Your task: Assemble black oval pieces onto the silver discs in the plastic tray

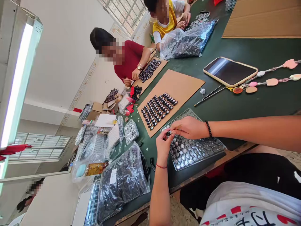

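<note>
My left hand (163,146), with a red string on its wrist, is closed in a pinch on a small black piece (168,133). My right hand (190,128), wearing a black bead bracelet, meets it fingertip to fingertip; its fingers are closed too, and what they hold is hidden. Both hands are over a clear plastic tray (202,149) of round compartments, several of them filled with small silvery discs (182,160). Beyond the hands, a cardboard sheet (185,81) bears rows of black oval pieces (157,110) with pale round centres.
Tweezers (208,96) and a phone (230,71) with a beaded strap lie on the green table (277,106). A plastic bag of black pieces (124,182) and a box of small white parts (131,131) stand left. Two co-workers (131,56) sit across.
</note>
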### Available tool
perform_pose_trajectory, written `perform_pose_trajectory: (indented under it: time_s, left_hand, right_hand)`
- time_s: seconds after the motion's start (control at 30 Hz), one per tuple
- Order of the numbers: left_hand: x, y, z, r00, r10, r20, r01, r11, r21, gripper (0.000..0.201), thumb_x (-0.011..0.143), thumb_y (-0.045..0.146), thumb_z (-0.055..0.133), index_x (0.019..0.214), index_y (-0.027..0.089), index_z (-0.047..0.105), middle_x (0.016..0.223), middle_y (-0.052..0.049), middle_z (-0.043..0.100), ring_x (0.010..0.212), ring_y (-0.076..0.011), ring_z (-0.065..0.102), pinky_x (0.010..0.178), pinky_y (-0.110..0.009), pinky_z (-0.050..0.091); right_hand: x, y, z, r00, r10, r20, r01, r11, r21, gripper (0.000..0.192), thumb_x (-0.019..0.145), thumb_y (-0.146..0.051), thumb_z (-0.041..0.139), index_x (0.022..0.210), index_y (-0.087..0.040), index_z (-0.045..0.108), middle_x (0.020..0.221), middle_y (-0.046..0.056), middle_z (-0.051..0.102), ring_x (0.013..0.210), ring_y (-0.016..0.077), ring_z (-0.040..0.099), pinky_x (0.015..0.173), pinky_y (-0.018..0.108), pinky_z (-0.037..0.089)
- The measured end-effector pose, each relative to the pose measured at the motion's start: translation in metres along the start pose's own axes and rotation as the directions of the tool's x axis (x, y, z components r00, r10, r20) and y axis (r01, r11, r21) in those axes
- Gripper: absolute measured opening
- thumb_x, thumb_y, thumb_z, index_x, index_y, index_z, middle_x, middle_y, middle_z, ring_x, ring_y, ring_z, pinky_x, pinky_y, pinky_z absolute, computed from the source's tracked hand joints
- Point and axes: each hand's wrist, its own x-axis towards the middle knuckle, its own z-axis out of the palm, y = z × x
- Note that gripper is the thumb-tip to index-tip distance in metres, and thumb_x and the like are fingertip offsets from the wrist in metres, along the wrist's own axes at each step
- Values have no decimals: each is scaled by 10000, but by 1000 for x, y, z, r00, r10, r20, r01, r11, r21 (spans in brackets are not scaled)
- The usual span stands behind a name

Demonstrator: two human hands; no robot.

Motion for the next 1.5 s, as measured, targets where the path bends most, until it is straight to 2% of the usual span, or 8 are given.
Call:
perform_pose_trajectory:
  time_s: [0.57, 0.8, 1.07, 1.17, 1.27, 1.33, 1.4, 1.5]
  left_hand:
    - [-5, 4, 3, 1000, 17, -2, -16, 1000, 19, 421, 632, 421, 654, 960, 158, 637, 496, 52, 338, 485, -71, 300, 460, -213, 266]
    - [-8, 10, 2, 1000, -26, 6, 27, 989, -145, 373, 756, 450, 502, 906, 146, 658, 638, -34, 589, 667, -133, 538, 617, -235, 415]
    - [-8, 9, 4, 998, -28, -50, 18, 982, -188, 272, 711, 367, 566, 846, 150, 659, 738, -41, 635, 778, -154, 573, 697, -258, 430]
    - [-6, 8, 5, 997, 21, -70, -32, 988, -152, 265, 714, 361, 569, 848, 144, 641, 806, -53, 628, 771, -146, 559, 665, -237, 420]
    - [-5, 4, 5, 995, 28, -98, -46, 981, -187, 266, 746, 384, 534, 868, 156, 597, 738, -24, 591, 596, -89, 504, 534, -195, 374]
    - [-4, 2, 4, 995, 0, -102, -26, 968, -251, 257, 766, 397, 510, 880, 172, 559, 631, 17, 523, 468, -56, 403, 441, -177, 297]
    - [-5, 1, 3, 993, -20, -117, -19, 949, -316, 240, 773, 399, 504, 873, 184, 537, 578, 42, 459, 419, -43, 326, 405, -173, 239]
    - [-7, 4, 3, 995, -25, -100, -10, 940, -341, 238, 775, 398, 506, 873, 183, 539, 587, 41, 461, 400, -34, 280, 396, -177, 212]
  right_hand:
    - [-2, 0, -1, 997, -57, 44, 60, 996, -59, 294, 887, -307, 309, 898, -157, 562, 792, 52, 602, 638, 134, 514, 570, 236, 318]
    - [-1, -3, -5, 993, -94, 67, 100, 991, -88, 260, 887, -291, 334, 858, -154, 553, 767, 38, 587, 605, 114, 488, 541, 230, 303]
    - [-4, -1, 2, 972, -213, 95, 228, 954, -194, 224, 883, -264, 352, 904, -179, 558, 789, 28, 581, 609, 109, 479, 521, 234, 275]
    - [-4, -4, 1, 973, -208, 100, 220, 967, -130, 204, 871, -252, 376, 899, -180, 564, 809, 32, 586, 616, 108, 483, 520, 230, 280]
    - [1, -5, 0, 997, -58, 52, 50, 989, 141, 202, 866, -285, 394, 903, -173, 559, 792, 34, 588, 645, 110, 502, 537, 217, 320]
    - [5, -4, -2, 986, 145, 84, -167, 885, 435, 235, 870, -329, 382, 863, -152, 537, 757, 32, 585, 555, 90, 487, 500, 209, 337]
    - [10, -1, -3, 932, 310, 185, -350, 646, 678, 293, 884, -360, 326, 782, -142, 494, 692, 23, 566, 444, 68, 433, 440, 207, 329]
    - [13, 1, -4, 873, 412, 261, -434, 409, 803, 330, 888, -352, 296, 642, -159, 403, 578, -9, 486, 417, 59, 392, 423, 200, 320]
